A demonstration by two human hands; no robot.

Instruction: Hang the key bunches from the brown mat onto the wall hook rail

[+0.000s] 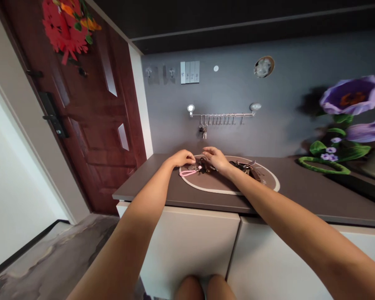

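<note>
A brown oval mat with a pale border point(217, 191) lies on the dark countertop, bearing keys and small metal items. My left hand point(182, 158) hovers over the mat's left end, its fingers loosely bent and no object visible in them. Just below it are a pink wrist strap point(189, 173) and a bunch of keys point(203, 166). My right hand point(216, 157) is over the middle of the mat, fingers stretched to the left and apart from the thumb. Beside its wrist, a dark pile of keys and metal pieces point(244, 167) is partly hidden by my forearm.
On the grey wall, a hook rail point(221, 115) carries a few hanging keys point(203, 132). Switches point(190, 72) are above it. Purple fabric flowers point(356, 98) stand at the right. A dark red door point(96, 125) is at the left. White cabinet doors point(193, 241) are below the counter.
</note>
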